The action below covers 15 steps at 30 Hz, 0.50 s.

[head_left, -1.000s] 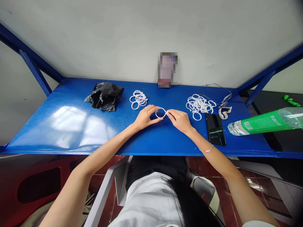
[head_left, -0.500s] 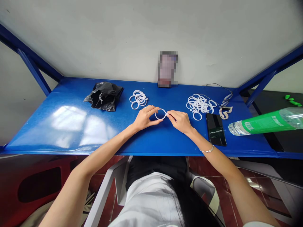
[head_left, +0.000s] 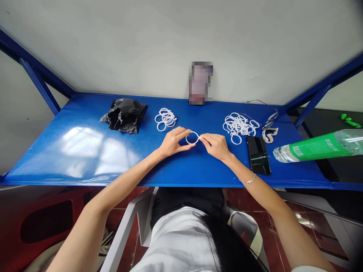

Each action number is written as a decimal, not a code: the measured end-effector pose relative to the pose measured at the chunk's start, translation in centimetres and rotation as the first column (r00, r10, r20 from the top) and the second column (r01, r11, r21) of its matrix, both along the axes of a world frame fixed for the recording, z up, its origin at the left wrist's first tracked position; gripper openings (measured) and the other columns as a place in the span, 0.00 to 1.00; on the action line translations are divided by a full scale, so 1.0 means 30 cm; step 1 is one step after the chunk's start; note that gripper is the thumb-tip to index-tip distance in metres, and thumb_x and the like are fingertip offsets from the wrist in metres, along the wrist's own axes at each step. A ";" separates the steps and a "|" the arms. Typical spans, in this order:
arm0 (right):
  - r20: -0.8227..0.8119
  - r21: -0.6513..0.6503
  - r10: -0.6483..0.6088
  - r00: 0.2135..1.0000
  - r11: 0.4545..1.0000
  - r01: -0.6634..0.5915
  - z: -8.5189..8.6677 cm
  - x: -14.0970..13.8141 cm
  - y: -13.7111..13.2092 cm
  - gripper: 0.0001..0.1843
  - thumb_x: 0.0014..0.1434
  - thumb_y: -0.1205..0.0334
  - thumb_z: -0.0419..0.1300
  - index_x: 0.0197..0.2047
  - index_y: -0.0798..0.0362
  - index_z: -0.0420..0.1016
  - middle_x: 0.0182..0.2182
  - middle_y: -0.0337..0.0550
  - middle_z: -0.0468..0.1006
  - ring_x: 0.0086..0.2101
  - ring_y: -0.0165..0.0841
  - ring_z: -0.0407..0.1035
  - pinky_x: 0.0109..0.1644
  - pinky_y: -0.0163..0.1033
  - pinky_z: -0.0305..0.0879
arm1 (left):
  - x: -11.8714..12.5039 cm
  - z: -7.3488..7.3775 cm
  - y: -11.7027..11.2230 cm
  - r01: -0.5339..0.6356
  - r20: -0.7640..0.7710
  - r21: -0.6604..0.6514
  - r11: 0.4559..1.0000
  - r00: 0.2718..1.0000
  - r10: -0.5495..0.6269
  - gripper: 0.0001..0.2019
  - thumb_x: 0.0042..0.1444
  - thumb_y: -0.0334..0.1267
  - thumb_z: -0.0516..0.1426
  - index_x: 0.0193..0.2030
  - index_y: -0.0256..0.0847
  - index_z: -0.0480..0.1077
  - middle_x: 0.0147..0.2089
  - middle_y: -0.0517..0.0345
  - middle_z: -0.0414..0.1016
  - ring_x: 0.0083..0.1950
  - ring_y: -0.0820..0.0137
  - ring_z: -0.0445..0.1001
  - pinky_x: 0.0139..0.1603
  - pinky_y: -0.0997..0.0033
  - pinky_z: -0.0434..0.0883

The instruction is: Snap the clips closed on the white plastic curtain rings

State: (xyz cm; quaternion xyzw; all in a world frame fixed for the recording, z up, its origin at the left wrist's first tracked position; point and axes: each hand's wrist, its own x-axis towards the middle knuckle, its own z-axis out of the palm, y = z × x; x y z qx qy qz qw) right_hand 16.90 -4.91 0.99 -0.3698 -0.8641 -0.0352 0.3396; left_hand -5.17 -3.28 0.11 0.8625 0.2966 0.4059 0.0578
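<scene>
Between my two hands is a white plastic ring (head_left: pixel 194 132) with a small clasp end at its right side. My left hand (head_left: pixel 173 142) grips the ring's left side, fingers at the top and thumb at the bottom. Thumb and fingers of my right hand (head_left: pixel 215 144) are pinched on the ring's right end, covering part of the clasp. Beyond my left hand lies a small pile of similar white rings (head_left: pixel 167 120). A larger, tangled heap of white rings (head_left: pixel 240 125) lies beyond my right hand, with one ring at its near edge.
A crumpled black plastic bag (head_left: pixel 127 115) lies on the blue table (head_left: pixel 170 170), left. Right are a black phone (head_left: pixel 259 155), eyeglasses (head_left: pixel 272 119), a pale curved item (head_left: pixel 269 135) and a green-labelled bottle (head_left: pixel 317 146). A blurred upright object (head_left: pixel 200 83) leans against the wall.
</scene>
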 end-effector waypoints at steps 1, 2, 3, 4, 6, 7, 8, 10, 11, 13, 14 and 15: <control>0.001 0.000 0.001 1.000 1.000 -0.001 0.001 0.000 0.000 0.14 0.68 0.61 0.51 0.37 0.53 0.76 0.29 0.42 0.82 0.28 0.32 0.75 0.32 0.35 0.64 | 0.000 0.000 0.000 0.001 -0.002 0.003 1.000 1.000 -0.001 0.20 0.58 0.50 0.59 0.49 0.36 0.71 0.37 0.51 0.76 0.36 0.69 0.73 0.37 0.69 0.72; 0.002 -0.001 0.001 1.000 1.000 -0.001 0.001 0.000 0.000 0.14 0.68 0.61 0.51 0.37 0.54 0.76 0.29 0.42 0.82 0.28 0.32 0.75 0.32 0.35 0.64 | 0.000 0.001 -0.001 0.000 -0.004 0.004 1.000 1.000 0.000 0.20 0.58 0.50 0.59 0.49 0.36 0.71 0.37 0.51 0.76 0.36 0.69 0.73 0.37 0.69 0.72; 0.005 -0.004 0.000 1.000 1.000 0.001 0.002 0.000 0.000 0.14 0.68 0.61 0.51 0.37 0.54 0.76 0.29 0.42 0.82 0.28 0.32 0.75 0.32 0.35 0.64 | 0.000 0.001 -0.002 -0.004 -0.009 0.004 1.000 1.000 0.004 0.20 0.59 0.50 0.59 0.49 0.36 0.71 0.37 0.51 0.76 0.36 0.68 0.74 0.38 0.69 0.72; 0.007 -0.007 -0.005 1.000 1.000 0.005 0.002 0.000 0.000 0.14 0.69 0.61 0.51 0.36 0.53 0.76 0.29 0.42 0.82 0.28 0.32 0.75 0.32 0.35 0.64 | 0.001 0.003 -0.003 -0.009 -0.016 0.000 1.000 1.000 0.009 0.20 0.59 0.51 0.58 0.49 0.36 0.71 0.37 0.51 0.76 0.36 0.68 0.74 0.38 0.69 0.72; 0.014 -0.016 -0.021 1.000 1.000 0.021 0.001 0.000 0.000 0.15 0.69 0.60 0.50 0.37 0.53 0.75 0.29 0.41 0.82 0.28 0.31 0.75 0.32 0.35 0.63 | 0.002 0.006 -0.004 -0.023 -0.039 -0.018 1.000 0.999 0.023 0.21 0.59 0.51 0.58 0.51 0.36 0.70 0.39 0.50 0.76 0.38 0.67 0.74 0.39 0.68 0.73; 0.021 -0.024 -0.032 0.999 0.999 0.033 0.000 -0.001 0.000 0.15 0.69 0.60 0.49 0.37 0.53 0.75 0.28 0.41 0.82 0.27 0.31 0.75 0.32 0.35 0.62 | 0.003 0.007 -0.004 -0.032 -0.053 -0.024 0.999 0.998 0.031 0.21 0.60 0.51 0.57 0.51 0.36 0.70 0.40 0.50 0.77 0.39 0.67 0.75 0.40 0.68 0.73; 0.029 -0.034 -0.046 0.999 0.998 0.047 -0.001 -0.001 0.000 0.15 0.70 0.60 0.49 0.38 0.53 0.75 0.28 0.41 0.82 0.27 0.31 0.75 0.31 0.35 0.61 | 0.004 0.009 -0.004 -0.043 -0.066 -0.024 0.999 0.997 0.042 0.22 0.60 0.51 0.57 0.52 0.37 0.69 0.40 0.49 0.77 0.40 0.66 0.75 0.41 0.67 0.73; 0.046 -0.052 -0.075 0.996 0.996 0.078 -0.003 -0.003 -0.001 0.15 0.70 0.59 0.48 0.39 0.53 0.75 0.28 0.40 0.82 0.26 0.31 0.75 0.30 0.35 0.60 | 0.004 0.010 -0.002 -0.068 -0.085 0.003 0.998 0.994 0.068 0.22 0.60 0.51 0.57 0.54 0.36 0.68 0.42 0.48 0.77 0.41 0.65 0.75 0.42 0.66 0.74; 0.054 -0.058 -0.087 0.995 0.994 0.090 -0.004 -0.004 -0.002 0.15 0.70 0.59 0.48 0.40 0.53 0.75 0.29 0.40 0.82 0.26 0.31 0.75 0.30 0.35 0.60 | 0.004 0.010 0.000 -0.082 -0.089 0.026 0.996 0.993 0.084 0.23 0.60 0.51 0.57 0.54 0.36 0.68 0.43 0.47 0.77 0.42 0.64 0.76 0.43 0.66 0.74; 0.065 -0.066 -0.102 0.993 0.992 0.106 -0.003 -0.006 -0.004 0.15 0.70 0.58 0.48 0.42 0.52 0.75 0.31 0.40 0.83 0.28 0.32 0.76 0.31 0.35 0.61 | 0.003 0.008 0.003 -0.106 -0.094 0.062 0.992 0.989 0.111 0.24 0.60 0.51 0.57 0.55 0.35 0.68 0.43 0.47 0.77 0.43 0.64 0.76 0.44 0.66 0.74; 0.069 -0.071 -0.107 0.992 0.991 0.111 -0.002 -0.007 -0.004 0.15 0.70 0.58 0.48 0.43 0.52 0.75 0.32 0.40 0.83 0.29 0.32 0.76 0.32 0.35 0.61 | 0.002 0.008 0.005 -0.115 -0.097 0.068 0.991 0.988 0.121 0.24 0.60 0.52 0.57 0.56 0.36 0.67 0.44 0.46 0.77 0.43 0.63 0.76 0.44 0.66 0.74; 0.072 -0.077 -0.111 0.991 0.990 0.116 0.000 -0.008 -0.004 0.15 0.70 0.58 0.48 0.43 0.52 0.75 0.33 0.41 0.83 0.30 0.32 0.77 0.32 0.35 0.61 | 0.001 0.007 0.006 -0.123 -0.103 0.067 0.990 0.986 0.129 0.25 0.60 0.52 0.56 0.56 0.36 0.67 0.44 0.46 0.77 0.44 0.63 0.76 0.45 0.66 0.74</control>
